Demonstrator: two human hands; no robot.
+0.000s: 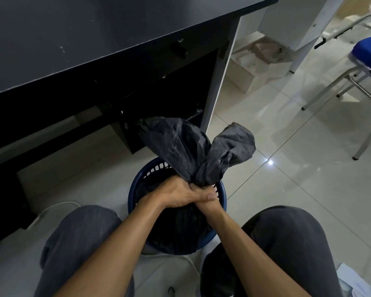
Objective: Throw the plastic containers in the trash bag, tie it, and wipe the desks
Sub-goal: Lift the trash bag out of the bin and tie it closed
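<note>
The black plastic trash bag [180, 144] sits inside a round blue slotted plastic bin [141, 174] on the pale tiled floor, just beside the leg of a dark grey flat-topped desk [94, 28]. Its mouth is gathered into a neck, with two loose ears standing up above it. The film looks thin, soft and light. It is likely slippery when bunched and easy to tear if yanked, so the best hold is low on the twisted neck or on one ear each, not on the belly of the bag. The left hand [178, 192] grips the neck with its fingers curled tight and its thumb laid across the top. The right hand [207, 203] lies pressed under it and is mostly hidden, though its fingers appear closed on the same bunched plastic.
</note>
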